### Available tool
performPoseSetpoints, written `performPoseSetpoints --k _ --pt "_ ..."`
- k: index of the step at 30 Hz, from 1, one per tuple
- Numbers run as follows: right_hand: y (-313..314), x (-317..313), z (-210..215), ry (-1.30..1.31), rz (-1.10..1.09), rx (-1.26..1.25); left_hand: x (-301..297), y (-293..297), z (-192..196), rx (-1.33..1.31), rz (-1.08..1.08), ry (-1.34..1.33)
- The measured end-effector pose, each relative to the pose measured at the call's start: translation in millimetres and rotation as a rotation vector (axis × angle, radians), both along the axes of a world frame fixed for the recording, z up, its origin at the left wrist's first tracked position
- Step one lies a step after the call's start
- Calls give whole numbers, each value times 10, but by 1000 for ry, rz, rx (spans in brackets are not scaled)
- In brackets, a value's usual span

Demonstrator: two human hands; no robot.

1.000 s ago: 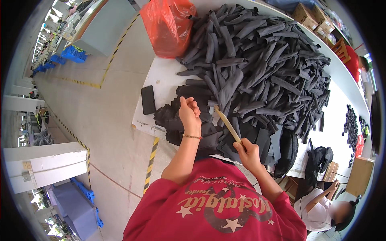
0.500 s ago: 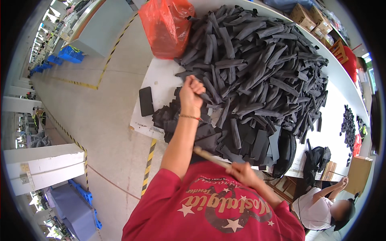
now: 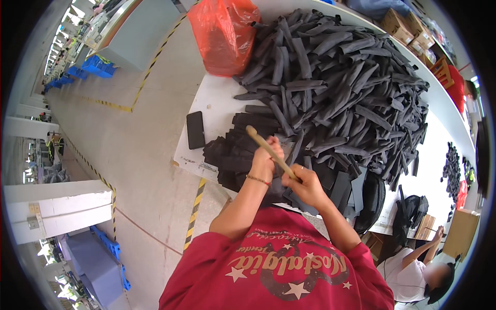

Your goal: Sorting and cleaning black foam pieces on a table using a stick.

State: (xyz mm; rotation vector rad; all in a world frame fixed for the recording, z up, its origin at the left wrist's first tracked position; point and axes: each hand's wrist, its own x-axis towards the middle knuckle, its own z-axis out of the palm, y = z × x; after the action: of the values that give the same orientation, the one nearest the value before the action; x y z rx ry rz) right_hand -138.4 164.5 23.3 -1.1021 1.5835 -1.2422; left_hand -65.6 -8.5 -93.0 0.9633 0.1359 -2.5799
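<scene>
My right hand (image 3: 308, 187) is closed around the lower end of a pale wooden stick (image 3: 262, 142). The stick slants up and to the left, its rounded tip over flat dark fabric pieces (image 3: 230, 160). Against the middle of the stick is my left hand (image 3: 264, 161), its fingers curled behind it; what they hold is mostly hidden. Both hands are above the near edge of a white table (image 3: 219, 95). Beyond them rises a big heap of dark grey fabric tubes (image 3: 346, 93), with a few loose tubes at its left side.
A black phone (image 3: 196, 130) lies near the table's left edge. A red plastic bag (image 3: 225, 39) stands at the far left of the heap. To the right are a black rounded object (image 3: 370, 199) and a black bag (image 3: 412, 212). Another person (image 3: 411, 274) sits at lower right.
My left hand has drawn back toward me from the heap's edge, and the dark tube seen in it no longer shows there. My right hand has raised the stick forward to meet it.
</scene>
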Motion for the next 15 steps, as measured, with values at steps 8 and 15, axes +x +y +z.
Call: performPoseSetpoints --k 8,15 --pt "-581 -639 457 -125 -352 -54 115 -911 163 -1641 -193 -692" --pt "-685 -1244 168 543 -799 -59 -210 -922 -167 -2597 -812 -882"
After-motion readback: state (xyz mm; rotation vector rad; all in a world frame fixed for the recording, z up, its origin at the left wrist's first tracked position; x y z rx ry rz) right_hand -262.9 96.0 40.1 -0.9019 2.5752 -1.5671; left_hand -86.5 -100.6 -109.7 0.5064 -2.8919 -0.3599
